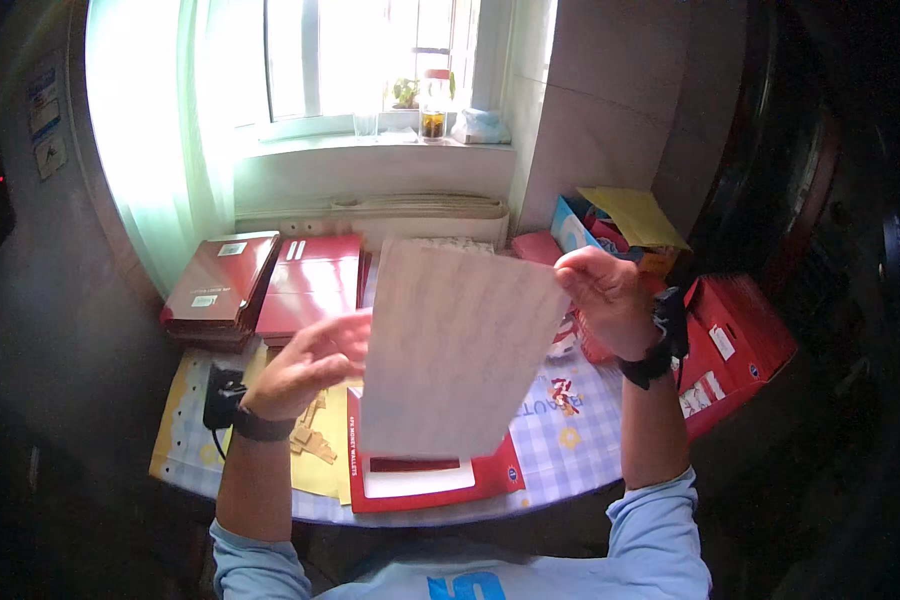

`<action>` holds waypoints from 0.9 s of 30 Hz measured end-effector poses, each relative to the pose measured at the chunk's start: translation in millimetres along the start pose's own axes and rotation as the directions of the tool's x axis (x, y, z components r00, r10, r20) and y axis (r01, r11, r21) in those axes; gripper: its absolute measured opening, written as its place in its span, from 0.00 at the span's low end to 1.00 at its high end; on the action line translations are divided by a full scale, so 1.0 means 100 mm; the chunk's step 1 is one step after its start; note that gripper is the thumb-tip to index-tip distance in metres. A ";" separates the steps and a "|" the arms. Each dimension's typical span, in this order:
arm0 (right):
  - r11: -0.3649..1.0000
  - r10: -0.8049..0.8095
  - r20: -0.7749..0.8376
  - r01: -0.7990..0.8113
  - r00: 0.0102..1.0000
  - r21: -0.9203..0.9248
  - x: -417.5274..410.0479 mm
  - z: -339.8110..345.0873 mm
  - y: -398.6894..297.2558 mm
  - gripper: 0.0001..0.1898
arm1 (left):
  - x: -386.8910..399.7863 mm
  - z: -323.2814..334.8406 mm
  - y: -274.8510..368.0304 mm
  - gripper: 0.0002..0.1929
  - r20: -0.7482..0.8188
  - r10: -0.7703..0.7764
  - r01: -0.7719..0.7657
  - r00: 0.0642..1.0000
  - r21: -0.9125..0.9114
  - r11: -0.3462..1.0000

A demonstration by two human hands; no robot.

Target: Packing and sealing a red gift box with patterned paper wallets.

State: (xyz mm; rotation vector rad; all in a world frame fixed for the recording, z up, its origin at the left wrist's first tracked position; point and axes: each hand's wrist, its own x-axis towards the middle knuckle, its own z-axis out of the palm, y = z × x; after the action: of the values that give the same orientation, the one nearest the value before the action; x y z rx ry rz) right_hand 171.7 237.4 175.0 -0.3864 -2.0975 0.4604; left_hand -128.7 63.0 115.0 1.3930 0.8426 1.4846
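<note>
My right hand (604, 300) pinches the upper right corner of a pale, thin sheet (457, 352), which hangs tilted in front of me. At the sheet's left edge is my left hand (311, 367), its fingers partly behind the sheet, so whether they touch it I cannot tell. Below the sheet lies a red printed cardboard piece (487, 484) with a white area and a cut-out, partly covered. Yellow paper (315, 480) with small tan cardboard scraps (315, 444) on it lies to its left.
Stacks of red folded card packages (225, 277) and red cardboard (311, 285) stand at the back left. At the right are more red packages (750, 330) and an open blue box (570, 225) with mixed contents. Red and white scraps (564, 394) lie on the checked tablecloth (585, 457).
</note>
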 end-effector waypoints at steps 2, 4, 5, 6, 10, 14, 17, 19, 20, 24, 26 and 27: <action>0.994 0.101 0.080 -0.104 0.992 0.023 -0.01 0.08 0.00 0.07 | -0.03 -0.06 -0.09 0.27 0.232 -0.237 0.256 0.943 -0.054 0.965; 0.990 0.137 0.057 -0.138 0.989 0.027 -0.07 0.18 0.07 0.06 | -0.03 0.17 -0.22 0.17 0.170 -0.230 0.251 0.958 -0.111 0.962; 0.985 0.171 0.035 -0.172 0.985 0.034 -0.11 0.22 0.07 0.06 | -0.05 0.23 -0.32 0.17 0.119 -0.240 0.255 0.964 -0.137 0.957; 0.987 0.123 -0.008 -0.123 0.992 -0.102 -0.14 0.24 0.01 0.04 | -0.07 0.27 -0.38 0.17 0.116 -0.241 0.256 0.963 -0.138 0.957; 0.907 -0.392 0.073 0.399 0.917 -0.137 -0.39 0.24 0.04 0.02 | -0.22 0.27 -0.54 0.16 0.036 -0.447 0.425 0.894 -0.385 0.819; 0.909 -0.393 0.406 0.415 0.825 0.037 -0.82 0.25 -0.30 0.06 | -0.39 0.15 -0.59 0.23 0.108 -0.395 0.395 0.913 -0.485 0.781; 0.935 -0.326 0.529 0.351 0.783 0.057 -1.03 0.37 -0.47 0.10 | -0.40 0.12 -0.55 0.24 0.186 -0.360 0.405 0.914 -0.411 0.817; 0.954 -0.298 0.475 0.244 0.828 0.174 -1.16 0.49 -0.32 0.10 | -0.41 0.15 -0.59 0.24 0.220 -0.354 0.413 0.909 -0.372 0.831; 0.952 -0.296 0.418 0.230 0.859 0.202 -1.19 0.55 -0.25 0.10 | -0.42 0.18 -0.60 0.24 0.259 -0.361 0.437 0.896 -0.368 0.821; 0.994 -0.106 0.133 0.107 0.986 -0.003 -1.01 0.73 -0.24 0.12 | -0.40 0.27 -0.57 0.23 0.302 -0.365 0.452 0.881 -0.306 0.838; 0.986 0.040 0.331 -0.091 0.943 0.138 -1.01 0.70 -0.18 0.10 | -0.41 0.29 -0.53 0.26 0.300 -0.381 0.457 0.874 -0.242 0.856; 0.924 0.135 0.529 -0.299 0.838 0.238 -1.01 0.67 -0.15 0.09 | -0.41 0.31 -0.53 0.26 0.306 -0.384 0.462 0.871 -0.244 0.853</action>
State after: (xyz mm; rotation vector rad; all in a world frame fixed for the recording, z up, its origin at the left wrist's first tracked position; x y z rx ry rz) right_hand 166.5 168.1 74.1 -0.3466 -2.4347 1.1220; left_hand -91.5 40.9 55.5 1.0410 0.6702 1.0197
